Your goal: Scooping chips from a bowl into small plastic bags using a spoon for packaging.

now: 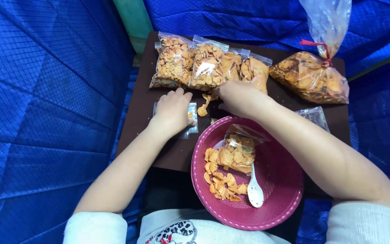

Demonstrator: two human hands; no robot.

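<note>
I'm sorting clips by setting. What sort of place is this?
Probably a small home or stall snack-packing spot: a low dark table hemmed by blue quilted fabric, a row of filled snack bags, and a pink bowl of loose crisps.

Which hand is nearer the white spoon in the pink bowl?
Left, marginally. Left hand lies up-left of the white spoon; right hand is farther up the table.

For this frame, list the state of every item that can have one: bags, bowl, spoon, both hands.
Left hand: palm down, pressing a small clear bag flat on the table.
Right hand: closed around loose chips.
Small filled bags: stacked in a row.
Large bag: tied with red string.
Pink bowl: holds loose chips and an open, part-filled bag.
White spoon: resting in the bowl.
</note>
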